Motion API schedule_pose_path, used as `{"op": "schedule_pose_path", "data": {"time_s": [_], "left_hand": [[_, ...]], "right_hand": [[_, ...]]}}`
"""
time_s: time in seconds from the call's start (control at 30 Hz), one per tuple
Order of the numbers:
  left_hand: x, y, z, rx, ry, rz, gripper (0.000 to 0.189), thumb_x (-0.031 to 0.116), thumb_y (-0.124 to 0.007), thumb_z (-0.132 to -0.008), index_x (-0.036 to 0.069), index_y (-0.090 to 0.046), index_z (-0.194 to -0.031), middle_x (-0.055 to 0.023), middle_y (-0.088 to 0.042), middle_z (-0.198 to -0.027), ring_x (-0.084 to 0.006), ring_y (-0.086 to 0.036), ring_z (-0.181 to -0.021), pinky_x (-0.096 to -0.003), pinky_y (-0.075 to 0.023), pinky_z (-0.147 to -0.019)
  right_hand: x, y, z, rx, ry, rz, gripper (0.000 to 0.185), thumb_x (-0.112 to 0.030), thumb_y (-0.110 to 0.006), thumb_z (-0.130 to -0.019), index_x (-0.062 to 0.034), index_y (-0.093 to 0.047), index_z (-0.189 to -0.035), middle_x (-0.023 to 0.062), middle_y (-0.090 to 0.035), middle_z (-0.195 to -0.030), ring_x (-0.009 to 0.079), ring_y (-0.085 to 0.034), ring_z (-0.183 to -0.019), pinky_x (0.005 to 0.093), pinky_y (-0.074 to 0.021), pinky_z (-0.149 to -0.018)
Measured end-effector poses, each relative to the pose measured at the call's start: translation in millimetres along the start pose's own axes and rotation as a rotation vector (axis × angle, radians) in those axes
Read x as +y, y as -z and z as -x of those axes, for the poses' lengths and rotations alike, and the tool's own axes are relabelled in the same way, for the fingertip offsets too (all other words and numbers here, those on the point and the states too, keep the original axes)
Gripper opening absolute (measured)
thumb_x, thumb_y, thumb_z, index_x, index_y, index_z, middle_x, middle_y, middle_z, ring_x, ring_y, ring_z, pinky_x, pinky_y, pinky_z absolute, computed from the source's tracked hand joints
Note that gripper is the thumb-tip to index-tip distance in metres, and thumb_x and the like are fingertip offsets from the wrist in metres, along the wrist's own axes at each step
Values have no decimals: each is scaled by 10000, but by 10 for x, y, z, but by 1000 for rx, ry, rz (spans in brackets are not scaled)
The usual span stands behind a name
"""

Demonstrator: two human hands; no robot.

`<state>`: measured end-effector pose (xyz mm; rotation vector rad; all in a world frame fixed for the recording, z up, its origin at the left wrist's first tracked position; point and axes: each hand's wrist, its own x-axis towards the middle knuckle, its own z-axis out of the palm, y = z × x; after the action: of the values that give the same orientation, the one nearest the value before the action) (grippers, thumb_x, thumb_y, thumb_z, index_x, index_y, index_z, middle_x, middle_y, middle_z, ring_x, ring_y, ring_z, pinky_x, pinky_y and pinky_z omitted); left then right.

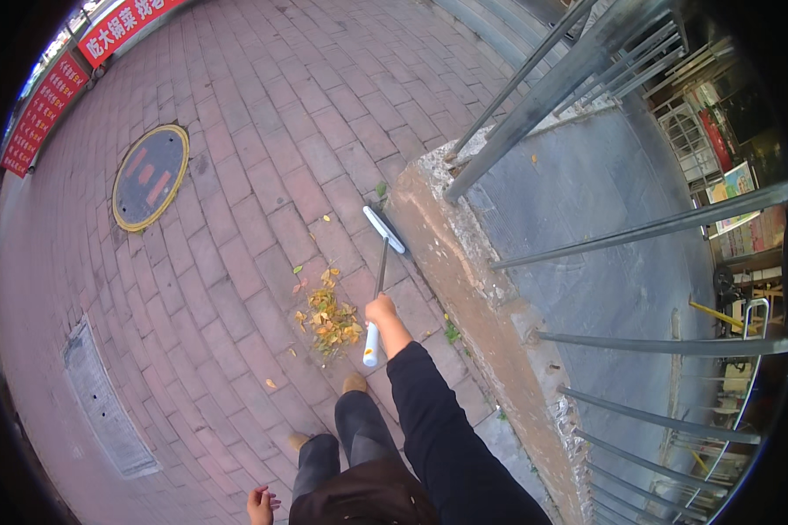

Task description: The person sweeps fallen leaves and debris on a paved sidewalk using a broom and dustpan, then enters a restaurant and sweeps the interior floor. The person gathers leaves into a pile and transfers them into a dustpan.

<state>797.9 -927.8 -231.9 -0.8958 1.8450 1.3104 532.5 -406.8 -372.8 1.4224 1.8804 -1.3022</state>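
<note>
My right hand is closed around the handle of a broom, just above the white grip. The broom's narrow white head is down at the foot of a low concrete wall, and its dark bristles face the wall. Left of the handle, a small pile of yellow and brown leaves lies on the brick paving, with a few stray leaves around it. At the bottom edge, my left hand hangs by my side, fingers loosely curled and holding nothing.
The wall runs along my right, topped with metal railings. Beyond it lies a grey paved surface. A round manhole cover and a rectangular metal cover are set in the paving. Red banners stand at far left.
</note>
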Motion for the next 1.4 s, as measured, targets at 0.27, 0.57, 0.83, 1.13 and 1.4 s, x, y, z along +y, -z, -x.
{"op": "schedule_pose_path", "data": {"time_s": [0.27,0.57,0.83,1.13,1.4], "left_hand": [[-16,19,77,-50,198,3,201,138,-415,-862,39,-469,-1029,-117,-560,-803,-221,-585,-603,-312,-487,-504],[1166,-1307,-51,-635,48,-94,357,344,-397,-884,48,-499,-1055,-91,-590,-810,-160,-571,-698,-262,-467,-630],[2262,-2317,-187,-833,292,-47,239,229,-443,-848,18,-529,-775,-87,-562,-683,-179,-563,-637,-316,-479,-635],[3034,-2104,-210,-672,273,-67,42,80,-481,-807,66,-466,-770,57,-367,-519,-53,-373,-415,-271,-471,-520],[3682,-2611,-530,-686,575,172,119,72,-454,-813,36,-470,-926,49,-318,-526,-62,-344,-438,-258,-422,-491]], "right_hand": [[1180,425,1315,-155,179,413,616,-100,-519,-723,-80,-287,-1294,175,-602,-810,271,-608,-657,349,-489,-576],[1375,581,3148,-359,16,-518,654,-41,-531,-756,-58,-206,-1323,62,-498,-535,122,-466,-388,276,-419,-368],[515,-43,3691,-114,456,81,375,-230,-497,-771,24,-471,-1046,202,-580,-861,300,-593,-707,362,-487,-613],[301,1529,1479,547,369,-9,236,-190,-538,-710,-67,-631,-889,144,-623,-826,278,-603,-788,336,-465,-712],[-654,3375,-1245,966,4,42,286,-204,-493,-753,-12,-587,-943,202,-576,-959,323,-551,-912,360,-433,-793]]}}
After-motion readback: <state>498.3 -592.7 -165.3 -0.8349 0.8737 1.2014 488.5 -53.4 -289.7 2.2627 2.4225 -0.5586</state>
